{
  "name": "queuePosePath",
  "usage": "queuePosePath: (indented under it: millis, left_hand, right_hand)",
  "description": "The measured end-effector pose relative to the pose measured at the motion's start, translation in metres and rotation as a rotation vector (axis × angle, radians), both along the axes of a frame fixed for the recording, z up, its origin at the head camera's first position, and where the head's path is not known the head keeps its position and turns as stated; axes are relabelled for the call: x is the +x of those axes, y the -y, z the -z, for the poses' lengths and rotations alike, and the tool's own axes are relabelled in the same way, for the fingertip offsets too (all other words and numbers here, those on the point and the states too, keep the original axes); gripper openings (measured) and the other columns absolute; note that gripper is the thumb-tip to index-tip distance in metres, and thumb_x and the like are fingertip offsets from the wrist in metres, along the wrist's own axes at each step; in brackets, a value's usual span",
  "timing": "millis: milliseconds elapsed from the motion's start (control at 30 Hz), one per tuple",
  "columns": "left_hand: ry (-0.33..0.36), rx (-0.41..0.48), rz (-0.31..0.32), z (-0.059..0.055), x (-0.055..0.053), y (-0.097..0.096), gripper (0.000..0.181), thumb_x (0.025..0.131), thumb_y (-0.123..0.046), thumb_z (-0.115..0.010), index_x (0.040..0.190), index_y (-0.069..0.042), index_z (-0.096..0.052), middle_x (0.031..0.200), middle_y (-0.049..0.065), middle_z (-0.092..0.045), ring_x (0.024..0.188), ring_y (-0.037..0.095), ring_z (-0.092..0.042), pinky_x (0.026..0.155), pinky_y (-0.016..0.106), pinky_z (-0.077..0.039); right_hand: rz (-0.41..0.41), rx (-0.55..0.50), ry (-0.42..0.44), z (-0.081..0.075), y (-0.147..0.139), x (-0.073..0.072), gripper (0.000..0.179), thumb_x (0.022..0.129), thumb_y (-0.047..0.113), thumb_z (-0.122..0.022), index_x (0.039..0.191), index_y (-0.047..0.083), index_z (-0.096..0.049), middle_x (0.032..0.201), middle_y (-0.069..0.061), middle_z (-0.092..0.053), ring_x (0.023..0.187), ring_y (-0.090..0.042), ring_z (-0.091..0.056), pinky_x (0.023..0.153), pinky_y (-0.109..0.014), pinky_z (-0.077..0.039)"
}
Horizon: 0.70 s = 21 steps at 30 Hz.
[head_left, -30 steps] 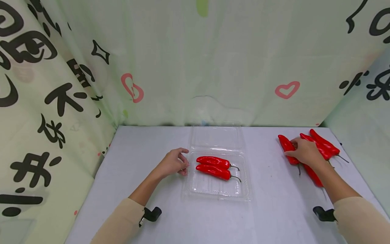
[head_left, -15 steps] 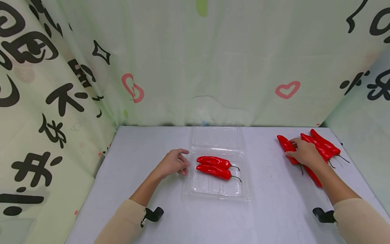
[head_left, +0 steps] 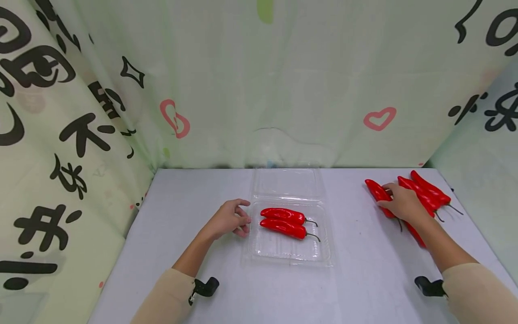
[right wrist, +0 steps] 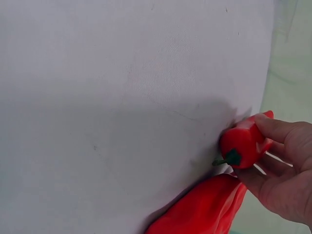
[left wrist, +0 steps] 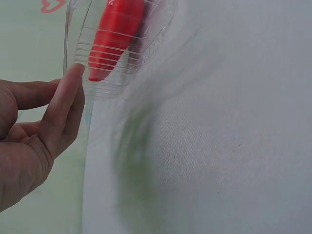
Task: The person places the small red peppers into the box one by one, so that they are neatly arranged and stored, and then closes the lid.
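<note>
My right hand [head_left: 400,203] grips a red chili pepper [head_left: 375,191] at the right of the table; its green stem end [right wrist: 234,157] faces the right wrist camera. Another red pepper [right wrist: 204,207] lies just beneath that hand, partly hidden by the forearm in the head view. In the middle stands a clear plastic box [head_left: 291,258] with its lid folded back. Two red peppers, an upper one [head_left: 282,214] and a lower one [head_left: 284,228], lie side by side inside. At the box's left edge my left hand [head_left: 229,219] has loosely bent fingers, the fingertips at the wall.
Two more red peppers, one inner [head_left: 419,192] and one outer [head_left: 431,188], lie beyond the right hand near the table's right edge. The raised lid [head_left: 288,183] reaches the back edge. A printed curtain [head_left: 226,90] hangs behind and at both sides of the white table [head_left: 194,189].
The right hand and the pepper it holds have shifted slightly left, away from the other peppers. The left hand stays at the box's left edge.
</note>
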<state>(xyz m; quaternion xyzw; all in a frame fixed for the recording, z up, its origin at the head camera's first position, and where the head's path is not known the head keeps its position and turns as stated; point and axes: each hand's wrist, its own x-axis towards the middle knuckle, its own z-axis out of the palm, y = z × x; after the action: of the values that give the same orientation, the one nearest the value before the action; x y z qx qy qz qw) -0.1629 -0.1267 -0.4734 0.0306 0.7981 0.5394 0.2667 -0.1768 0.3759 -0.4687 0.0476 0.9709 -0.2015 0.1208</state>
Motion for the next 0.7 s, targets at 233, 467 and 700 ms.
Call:
queuePosePath:
  millis: [233, 467, 700]
  left_hand:
    - [-0.001, 0.005, -0.009, 0.002, 0.001, 0.000, 0.054, 0.097, -0.002, -0.068, 0.147, -0.002, -0.049, 0.099, 0.016, -0.066, 0.067, 0.021, -0.072, 0.063, 0.034, -0.065]
    - [0.000, 0.029, 0.010, 0.002, 0.001, 0.000, 0.052, 0.098, 0.001, -0.064, 0.147, 0.001, -0.048, 0.097, 0.017, -0.066, 0.064, 0.020, -0.070, 0.061, 0.035, -0.065]
    - [0.003, 0.015, 0.013, 0.002, 0.000, 0.001, 0.054, 0.097, 0.000, -0.066, 0.148, -0.001, -0.048, 0.097, 0.017, -0.066, 0.064, 0.020, -0.071, 0.062, 0.035, -0.065]
  right_hand:
    - [-0.010, -0.029, -0.043, 0.002, 0.001, 0.006, 0.084, 0.083, 0.022, -0.085, 0.146, -0.011, -0.041, 0.132, -0.039, -0.050, 0.117, -0.056, -0.046, 0.072, -0.052, -0.064]
    - [-0.003, -0.061, -0.090, -0.006, 0.007, 0.015, 0.081, 0.083, 0.020, -0.085, 0.146, -0.009, -0.043, 0.131, -0.038, -0.051, 0.116, -0.055, -0.047, 0.072, -0.052, -0.064]
    - [-0.035, -0.086, -0.129, -0.018, 0.015, 0.022, 0.081, 0.084, 0.021, -0.085, 0.148, -0.006, -0.044, 0.132, -0.036, -0.054, 0.115, -0.054, -0.051, 0.072, -0.049, -0.065]
